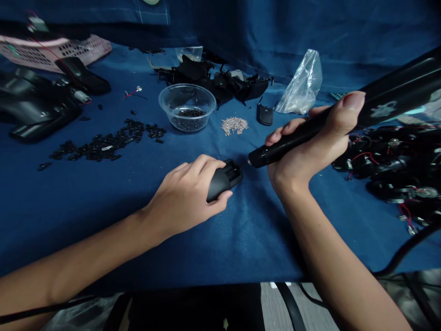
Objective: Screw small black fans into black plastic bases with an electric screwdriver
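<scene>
While clasping a black casing (219, 184) in the left hand (189, 194), six o'clock from silver screws (234, 124), gripping a power screwdriver (386, 97) in the right hand (312, 156), pointed in from two o'clock, just apart!

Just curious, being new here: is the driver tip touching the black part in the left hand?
Apart. The head view shows blue cloth between the driver tip and the black part.

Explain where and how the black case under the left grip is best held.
Likely across the rounded body of the black case, from the left: its smooth curve fills the left grip, and the hollow right end, facing the black tool, is left uncovered.
</scene>
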